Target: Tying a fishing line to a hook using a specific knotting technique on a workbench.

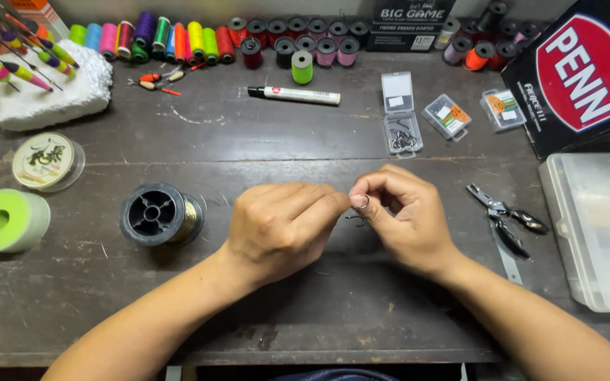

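My left hand (280, 226) and my right hand (404, 219) meet over the middle of the dark wooden table (305, 303). Fingertips of both pinch a small metal fishing hook (360, 204) between them. Thin line on it is too fine to make out. A black spool of gold-coloured line (160, 214) stands just left of my left hand. Black pliers (506, 215) lie right of my right hand.
An open clear box of hooks (400, 116) and two small packets (474, 113) lie behind the hands. Several coloured thread spools (178, 39) line the back edge. A white marker (294, 94), foam block with floats (44, 88), green spool (5, 220) and clear tackle box (594, 226) surround the work area.
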